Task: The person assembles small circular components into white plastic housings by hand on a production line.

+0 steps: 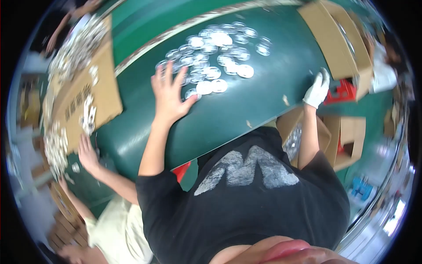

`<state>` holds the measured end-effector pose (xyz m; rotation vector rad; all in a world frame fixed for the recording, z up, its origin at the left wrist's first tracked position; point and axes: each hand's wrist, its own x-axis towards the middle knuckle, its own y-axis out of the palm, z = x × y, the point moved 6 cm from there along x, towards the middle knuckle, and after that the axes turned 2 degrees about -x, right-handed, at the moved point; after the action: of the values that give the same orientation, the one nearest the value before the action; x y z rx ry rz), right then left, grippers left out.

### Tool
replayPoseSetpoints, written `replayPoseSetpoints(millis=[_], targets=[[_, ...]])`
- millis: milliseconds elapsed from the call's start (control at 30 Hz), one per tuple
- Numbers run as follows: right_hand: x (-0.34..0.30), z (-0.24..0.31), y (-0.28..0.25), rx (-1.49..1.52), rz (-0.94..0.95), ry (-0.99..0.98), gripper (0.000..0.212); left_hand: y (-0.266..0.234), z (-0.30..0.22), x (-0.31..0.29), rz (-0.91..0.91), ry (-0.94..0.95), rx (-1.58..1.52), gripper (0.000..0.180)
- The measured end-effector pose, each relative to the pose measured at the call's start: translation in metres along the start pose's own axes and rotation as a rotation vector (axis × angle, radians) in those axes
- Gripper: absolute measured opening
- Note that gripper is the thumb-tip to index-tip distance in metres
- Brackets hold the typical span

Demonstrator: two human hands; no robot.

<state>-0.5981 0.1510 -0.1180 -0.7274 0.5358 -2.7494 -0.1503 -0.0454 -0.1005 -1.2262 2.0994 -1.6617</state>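
Note:
My bare left hand (169,97) is spread at the near left side of a loose heap of clear, round plastic pieces (200,58). Its fingertips and thumb reach the nearest pieces, but I cannot tell which ones they touch. Glare whitens several of them. Over at the right end of the green table (263,94), my right hand (315,93) wears a white glove. Its fingers stretch away from me near the table's edge, beside a cardboard box (336,53), and I see nothing in them.
Below my right arm stands an open carton (293,121) with clear pieces inside. A red plastic crate (340,91) is at the far right. On the left, a co-worker's hand (88,154) is near a cardboard sheet (103,94) bearing small whitish parts (79,46).

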Motion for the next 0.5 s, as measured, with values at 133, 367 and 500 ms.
replayPoseSetpoints(millis=[133,367,500], targets=[[-0.025,-0.131,-0.1,-0.133,-0.307,0.224,0.039,0.008,-0.008,0.003,0.078,0.067,0.122,0.089],[-0.231,-0.417,-0.13,-0.614,0.4,1.01,0.089,0.039,-0.026,0.01,0.131,0.17,0.025,0.086],[-0.308,-0.423,-0.037,-0.534,0.471,1.152,0.086,0.035,-0.033,0.007,0.168,0.193,0.113,0.084]])
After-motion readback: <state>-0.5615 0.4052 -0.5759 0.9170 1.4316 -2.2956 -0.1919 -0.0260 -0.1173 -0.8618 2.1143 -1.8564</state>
